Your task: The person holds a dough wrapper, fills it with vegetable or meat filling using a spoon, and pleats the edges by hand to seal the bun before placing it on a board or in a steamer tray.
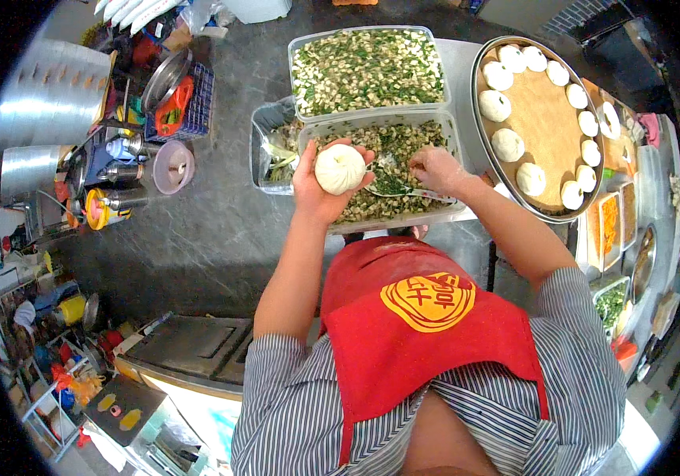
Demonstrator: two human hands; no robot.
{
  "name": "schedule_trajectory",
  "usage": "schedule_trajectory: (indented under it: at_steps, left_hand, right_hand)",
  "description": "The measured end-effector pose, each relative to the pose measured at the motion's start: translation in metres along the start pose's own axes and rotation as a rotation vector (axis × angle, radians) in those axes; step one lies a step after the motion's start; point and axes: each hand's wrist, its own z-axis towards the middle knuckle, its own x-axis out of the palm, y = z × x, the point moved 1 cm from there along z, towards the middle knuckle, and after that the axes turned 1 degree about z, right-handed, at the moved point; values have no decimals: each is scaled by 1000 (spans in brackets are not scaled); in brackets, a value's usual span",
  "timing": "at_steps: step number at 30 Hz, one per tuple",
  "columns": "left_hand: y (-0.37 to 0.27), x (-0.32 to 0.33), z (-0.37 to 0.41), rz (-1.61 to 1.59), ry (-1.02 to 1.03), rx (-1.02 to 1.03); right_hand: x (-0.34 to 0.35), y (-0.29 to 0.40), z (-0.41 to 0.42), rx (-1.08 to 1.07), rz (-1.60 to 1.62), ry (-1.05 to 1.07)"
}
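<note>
A round, pleated dough bun (340,169) rests in my left hand (322,190), with the fingers curled around its side. My right hand (437,171) hovers at the right part of a plastic tub of chopped green and pale filling (399,134), its fingers bent together; whether they hold anything cannot be told. Near its fingertips a metal spoon or spatula (390,185) lies in the filling. Behind stands a second tub of diced filling (369,71). To the right, a round steamer tray (545,128) lined with brown cloth carries several white buns (507,145) around its edge.
A clear container with leafy scraps (274,169) sits left of the tubs. Trays of shredded orange food (609,223) and chopped greens (611,303) stand at the far right. On the left are a blue crate (200,98) and a lilac bowl (173,167).
</note>
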Motion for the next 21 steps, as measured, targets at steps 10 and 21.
schedule_trajectory:
  at_steps: [10, 21]
  left_hand:
    - [9, -23, 0, -35, -8, 62]
    - [15, -18, 4, 75, -79, 64]
  right_hand:
    - [28, 1, 8, 95, -167, 110]
    - [11, -8, 3, 292, 665, -64]
